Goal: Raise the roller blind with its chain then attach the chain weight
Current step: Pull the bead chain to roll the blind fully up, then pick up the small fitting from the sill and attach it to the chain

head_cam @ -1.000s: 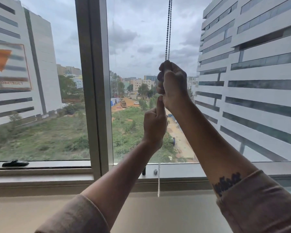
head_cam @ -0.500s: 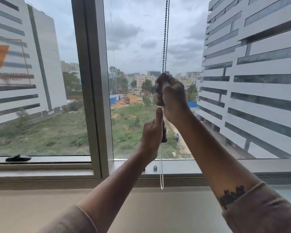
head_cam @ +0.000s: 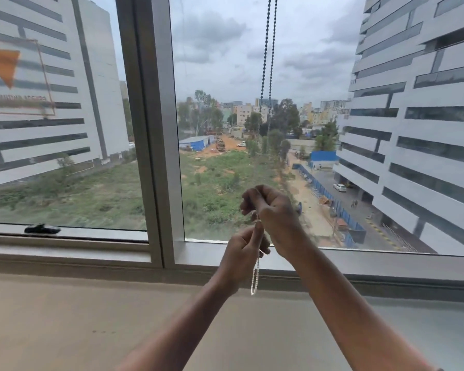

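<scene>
A beaded chain (head_cam: 268, 62) hangs as two strands from above the frame, in front of the right window pane. Both strands run down into my right hand (head_cam: 272, 212), which is closed around them low over the sill. Just beneath it my left hand (head_cam: 243, 253) also grips the chain. The chain's bottom loop (head_cam: 254, 279) dangles below my left hand, pale against the sill. The roller blind itself is out of view above. No chain weight can be made out; whether one is inside a fist is hidden.
A grey window mullion (head_cam: 156, 129) stands left of the chain. A black window latch (head_cam: 42, 228) lies on the left frame rail. The wide beige sill (head_cam: 91, 317) stretches below my arms. Buildings and a green field lie outside.
Both hands have dropped from mid-window height to just above the sill, drawing the chain downward. The bottom loop now hangs lower against the sill.
</scene>
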Demonstrator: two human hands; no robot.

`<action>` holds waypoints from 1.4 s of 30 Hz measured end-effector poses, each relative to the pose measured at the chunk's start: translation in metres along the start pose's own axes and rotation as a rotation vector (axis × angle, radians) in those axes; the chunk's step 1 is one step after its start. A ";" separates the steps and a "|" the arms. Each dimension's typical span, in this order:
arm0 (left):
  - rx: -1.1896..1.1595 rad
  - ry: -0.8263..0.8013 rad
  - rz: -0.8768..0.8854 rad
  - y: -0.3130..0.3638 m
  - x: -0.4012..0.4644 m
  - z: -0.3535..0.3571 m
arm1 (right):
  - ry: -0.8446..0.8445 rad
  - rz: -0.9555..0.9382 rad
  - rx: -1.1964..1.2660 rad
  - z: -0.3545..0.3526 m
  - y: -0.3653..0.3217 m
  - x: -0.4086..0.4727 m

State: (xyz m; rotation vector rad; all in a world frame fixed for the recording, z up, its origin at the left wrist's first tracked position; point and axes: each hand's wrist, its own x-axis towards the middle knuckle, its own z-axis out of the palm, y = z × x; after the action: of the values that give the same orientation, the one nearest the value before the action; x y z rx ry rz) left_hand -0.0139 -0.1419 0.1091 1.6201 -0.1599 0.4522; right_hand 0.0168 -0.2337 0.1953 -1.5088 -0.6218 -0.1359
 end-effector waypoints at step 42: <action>0.620 0.108 -0.243 -0.295 0.139 -0.081 | 0.225 0.203 -0.603 0.002 0.218 -0.053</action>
State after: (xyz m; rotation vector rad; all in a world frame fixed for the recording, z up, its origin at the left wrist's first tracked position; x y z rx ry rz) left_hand 0.2059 -0.0077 -0.1075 2.1809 0.2852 0.4211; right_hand 0.0709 -0.2282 -0.0228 -2.0908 -0.2462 -0.3545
